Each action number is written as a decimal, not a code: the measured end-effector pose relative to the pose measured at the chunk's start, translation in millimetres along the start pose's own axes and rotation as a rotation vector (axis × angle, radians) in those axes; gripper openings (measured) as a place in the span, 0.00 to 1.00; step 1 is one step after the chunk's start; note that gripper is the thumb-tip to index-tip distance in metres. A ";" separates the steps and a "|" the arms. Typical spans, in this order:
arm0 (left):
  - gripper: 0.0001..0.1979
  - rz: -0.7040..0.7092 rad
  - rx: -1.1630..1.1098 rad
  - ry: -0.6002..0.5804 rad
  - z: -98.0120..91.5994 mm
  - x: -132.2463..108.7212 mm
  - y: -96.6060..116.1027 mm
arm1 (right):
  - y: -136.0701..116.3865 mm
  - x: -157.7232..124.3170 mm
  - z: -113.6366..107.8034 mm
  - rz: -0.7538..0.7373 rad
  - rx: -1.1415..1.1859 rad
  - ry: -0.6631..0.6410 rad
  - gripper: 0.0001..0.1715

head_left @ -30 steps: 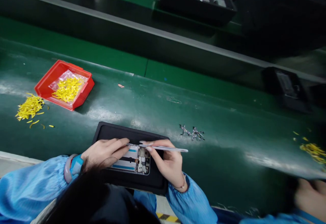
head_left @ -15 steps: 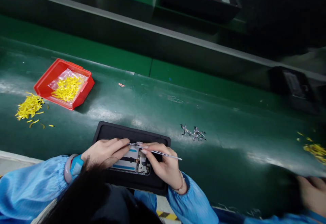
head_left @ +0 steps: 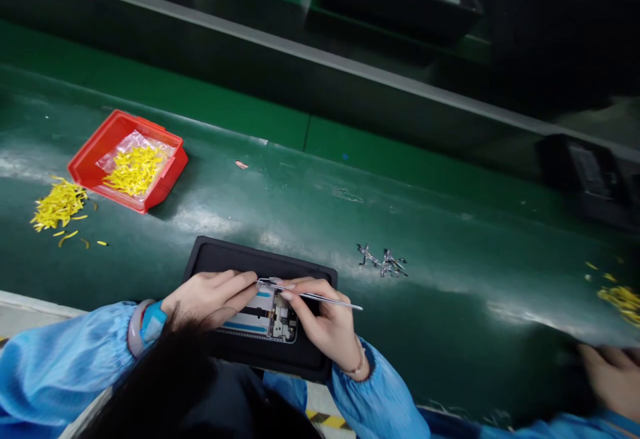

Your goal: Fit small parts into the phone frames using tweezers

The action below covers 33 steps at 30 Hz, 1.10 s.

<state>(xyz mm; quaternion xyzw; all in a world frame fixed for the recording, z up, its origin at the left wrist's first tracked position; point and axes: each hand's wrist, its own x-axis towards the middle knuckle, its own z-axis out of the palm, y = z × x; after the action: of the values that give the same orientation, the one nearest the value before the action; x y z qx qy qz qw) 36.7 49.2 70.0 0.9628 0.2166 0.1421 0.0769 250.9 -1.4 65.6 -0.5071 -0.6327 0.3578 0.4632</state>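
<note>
An opened phone-like device point(head_left: 250, 324) with blue strips and bare circuitry lies in a black tray point(head_left: 315, 352). My right hand point(head_left: 325, 322) pinches thin metal tweezers point(head_left: 340, 303), whose tip is at the device's upper edge. My left hand point(head_left: 215, 296) rests over the device's left part, its fingertips pressed together near the tweezers' tip. Whether those fingers pinch a small part cannot be made out.
A red bin point(head_left: 165, 189) with yellow pieces stands at the left, beside a loose yellow pile point(head_left: 59, 204). Small metallic parts point(head_left: 383, 261) lie right of the tray. Another person's hand point(head_left: 613, 376) is at the lower right, below more yellow pieces point(head_left: 620, 300).
The view has shifted slightly. Both hands keep nearly the same pose over the device, and the tweezers are still in my right hand.
</note>
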 end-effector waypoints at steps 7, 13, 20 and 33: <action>0.19 0.013 0.008 0.014 -0.7 2.3 0.3 | 0.5 -0.3 1.9 -0.030 -0.042 -0.047 0.08; 0.20 -0.015 0.018 0.043 -2.1 4.5 2.0 | -5.4 5.5 3.6 -0.134 -0.160 -0.157 0.07; 0.17 -0.009 0.039 -0.016 -1.2 0.0 1.3 | -7.8 6.3 12.6 -0.173 -0.287 -0.150 0.07; 0.18 -0.024 0.027 0.036 3.3 1.5 1.6 | 3.8 -4.2 15.3 -0.084 -0.101 -0.014 0.12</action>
<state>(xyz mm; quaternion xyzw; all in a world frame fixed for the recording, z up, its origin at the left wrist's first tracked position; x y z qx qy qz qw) 39.6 48.2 67.6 0.9584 0.2316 0.1553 0.0616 237.7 -4.4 56.4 -0.5003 -0.6737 0.3094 0.4473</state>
